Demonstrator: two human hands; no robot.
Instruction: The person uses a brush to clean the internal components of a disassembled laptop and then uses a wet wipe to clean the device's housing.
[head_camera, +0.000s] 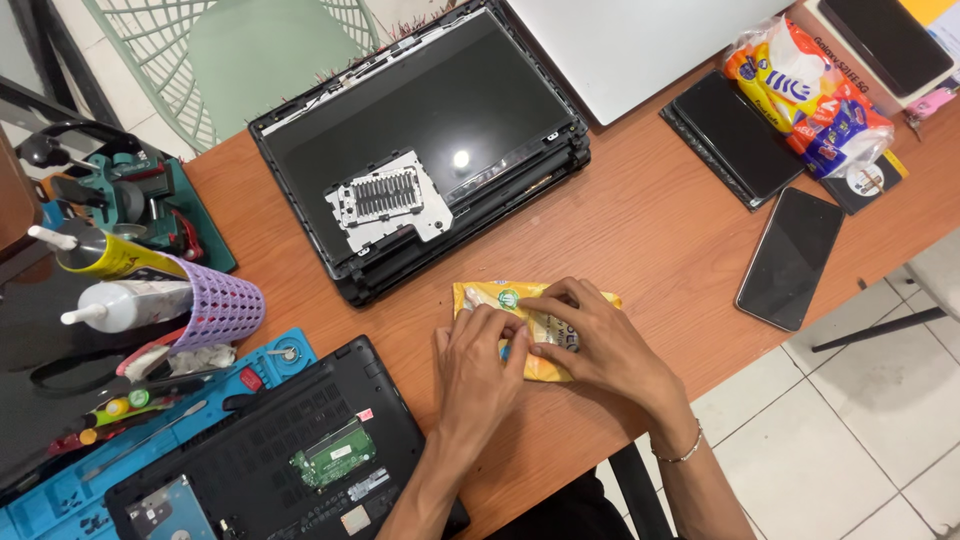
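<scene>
Both hands rest on a yellow packet that lies flat on the wooden table. The left hand lies palm down over the packet's near left part, its fingers loosely curled and its fingertips pressing the wrapper rather than closed around it. The right hand covers the packet's right half, its fingers bent and pinching the wrapper near the middle, just beside the left fingertips; a thin bracelet circles its wrist. Directly beyond the hands lies a black laptop screen assembly, face up, with a grey metal plate resting on its near edge. Just to the left of the left forearm sits an opened black laptop base with a green circuit board showing. Further left of it are a blue work mat, a purple mesh basket tipped on its side, and two glue bottles lying beside it. To the right of the right hand, well apart, a dark phone lies screen up; beyond it sit a black tablet and a clear bag of colourful packets.
</scene>
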